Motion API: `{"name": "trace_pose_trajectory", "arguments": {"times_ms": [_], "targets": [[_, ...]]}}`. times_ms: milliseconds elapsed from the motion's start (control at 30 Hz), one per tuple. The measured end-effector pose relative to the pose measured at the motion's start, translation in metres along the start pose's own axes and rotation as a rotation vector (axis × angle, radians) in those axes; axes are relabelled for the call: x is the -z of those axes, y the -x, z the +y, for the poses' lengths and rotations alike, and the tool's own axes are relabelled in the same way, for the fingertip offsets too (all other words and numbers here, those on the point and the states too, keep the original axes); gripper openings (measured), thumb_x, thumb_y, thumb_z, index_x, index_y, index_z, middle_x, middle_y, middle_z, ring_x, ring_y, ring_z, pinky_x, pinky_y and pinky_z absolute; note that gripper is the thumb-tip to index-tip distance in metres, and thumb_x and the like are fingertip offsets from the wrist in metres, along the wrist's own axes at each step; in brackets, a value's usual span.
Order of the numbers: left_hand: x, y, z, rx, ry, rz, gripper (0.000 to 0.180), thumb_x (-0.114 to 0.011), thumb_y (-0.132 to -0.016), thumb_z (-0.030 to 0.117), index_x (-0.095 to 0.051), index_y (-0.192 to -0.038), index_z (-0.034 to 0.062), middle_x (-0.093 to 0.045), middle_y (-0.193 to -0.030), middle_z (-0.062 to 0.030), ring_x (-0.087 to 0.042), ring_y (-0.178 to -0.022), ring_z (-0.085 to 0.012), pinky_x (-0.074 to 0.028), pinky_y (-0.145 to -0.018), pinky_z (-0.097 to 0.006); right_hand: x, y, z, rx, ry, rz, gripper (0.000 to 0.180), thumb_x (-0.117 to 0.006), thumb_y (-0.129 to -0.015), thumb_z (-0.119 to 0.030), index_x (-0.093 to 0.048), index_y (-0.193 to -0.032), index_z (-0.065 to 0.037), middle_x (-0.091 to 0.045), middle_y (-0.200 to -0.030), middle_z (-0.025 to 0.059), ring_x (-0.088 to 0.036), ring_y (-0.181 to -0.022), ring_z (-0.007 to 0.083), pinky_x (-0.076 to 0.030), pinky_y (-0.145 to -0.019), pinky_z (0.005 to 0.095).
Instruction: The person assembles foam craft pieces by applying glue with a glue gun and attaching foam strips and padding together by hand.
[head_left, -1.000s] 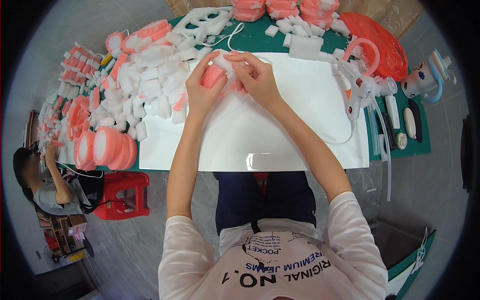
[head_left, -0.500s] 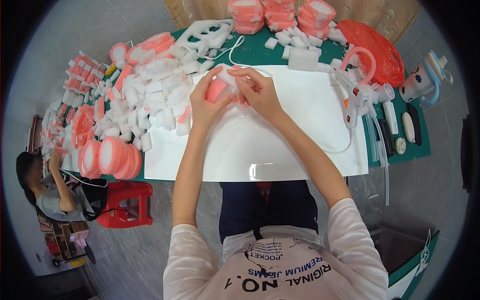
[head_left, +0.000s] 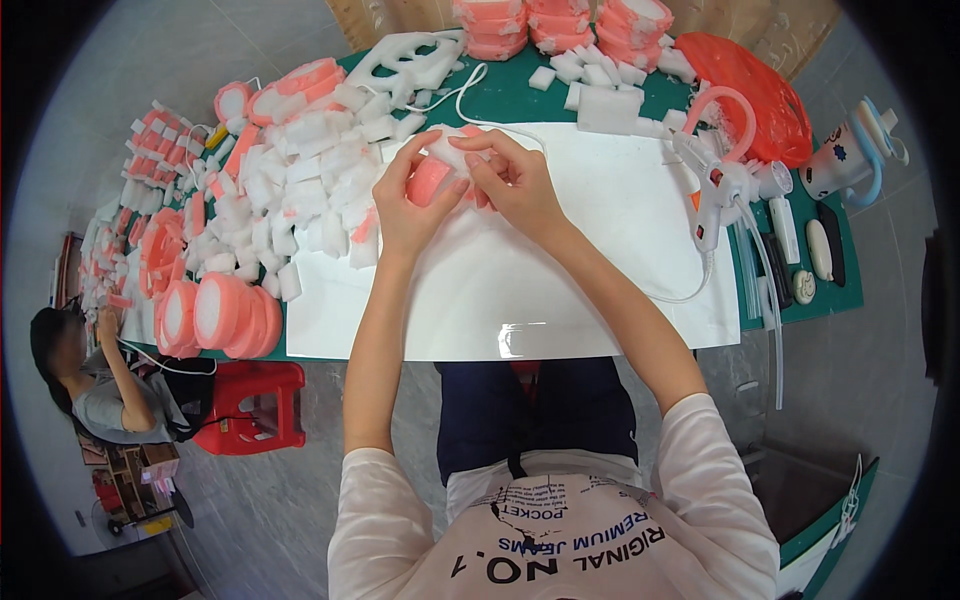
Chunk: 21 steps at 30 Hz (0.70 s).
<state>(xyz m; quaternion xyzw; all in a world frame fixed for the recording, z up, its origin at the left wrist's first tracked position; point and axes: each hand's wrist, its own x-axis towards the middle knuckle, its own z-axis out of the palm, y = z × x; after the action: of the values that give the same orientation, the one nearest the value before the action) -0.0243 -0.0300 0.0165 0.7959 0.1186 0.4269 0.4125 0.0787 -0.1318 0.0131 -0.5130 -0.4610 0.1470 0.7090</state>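
Note:
Between my hands is a pink and white foam piece (head_left: 428, 181), held above the far part of a white board (head_left: 480, 290). My left hand (head_left: 408, 205) curls around its left side, thumb in front and fingers over the top. With bent fingers my right hand (head_left: 515, 185) grips the right side, pressing on the white foam at the top. The fingers hide much of the piece, so its full shape cannot be made out. Just left of my left hand lies a large heap of white foam blocks (head_left: 310, 175).
A white glue gun (head_left: 712, 195) with a cord stands on the right. Beyond it are a red plastic bag (head_left: 755, 95) and a tumbler (head_left: 840, 160). Stacked pink foam rings (head_left: 490, 28) line the back; more pink rings (head_left: 235, 315) lie front left. A person (head_left: 110, 385) works far left.
Both hands keep hold of the foam piece and have shifted only slightly, a little to the left. The rest of the table looks the same.

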Motion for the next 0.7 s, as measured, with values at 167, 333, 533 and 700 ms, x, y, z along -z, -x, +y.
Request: {"name": "trace_pose_trajectory", "arguments": {"times_ms": [167,333,533,700], "targets": [[-0.0013,0.0007,-0.0008,-0.025,0.006,0.006,0.052,-0.072,-0.059,0.013,-0.056,-0.107,0.0031,-0.059,-0.086,-0.0045,-0.049,-0.069,-0.0115,-0.043,-0.064,-0.024,0.0007,0.001,-0.0011,-0.032,-0.044,-0.002,0.02,-0.053,-0.081,-0.005,-0.06,-0.1,-0.007,-0.04,-0.044,-0.0023,-0.038,-0.04,0.0024,-0.032,-0.042,0.0194],[0.0001,0.0011,-0.0031,-0.067,-0.003,0.001,0.052,-0.072,-0.06,0.015,-0.055,-0.108,0.0025,-0.059,-0.086,-0.0048,-0.05,-0.07,-0.0121,-0.044,-0.066,-0.025,-0.0013,0.0017,-0.0031,-0.033,-0.009,0.001,0.02,-0.054,-0.08,-0.006,-0.06,-0.099,-0.007,-0.038,-0.044,-0.0018,-0.035,-0.04,0.0031,-0.032,-0.043,0.0195],[-0.0025,0.0022,-0.0008,-0.054,-0.004,0.006,0.053,-0.071,-0.061,0.016,-0.053,-0.109,0.0017,-0.059,-0.089,-0.0057,-0.053,-0.073,-0.0137,-0.044,-0.068,-0.026,-0.0017,0.0016,0.004,0.026,0.028,0.024,0.02,-0.057,-0.077,-0.006,-0.062,-0.097,-0.007,-0.032,-0.044,0.0,-0.03,-0.039,0.0052,-0.032,-0.046,0.0203],[-0.0016,0.001,-0.0005,-0.063,-0.006,0.006,0.051,-0.069,-0.062,0.015,-0.054,-0.108,0.0011,-0.06,-0.094,-0.0067,-0.053,-0.076,-0.0138,-0.044,-0.07,-0.026,0.0031,0.0011,0.0048,0.057,0.084,-0.067,0.023,-0.05,-0.085,-0.008,-0.056,-0.107,-0.002,-0.053,-0.051,0.0019,-0.049,-0.045,0.0058,-0.037,-0.043,0.0191]]}}
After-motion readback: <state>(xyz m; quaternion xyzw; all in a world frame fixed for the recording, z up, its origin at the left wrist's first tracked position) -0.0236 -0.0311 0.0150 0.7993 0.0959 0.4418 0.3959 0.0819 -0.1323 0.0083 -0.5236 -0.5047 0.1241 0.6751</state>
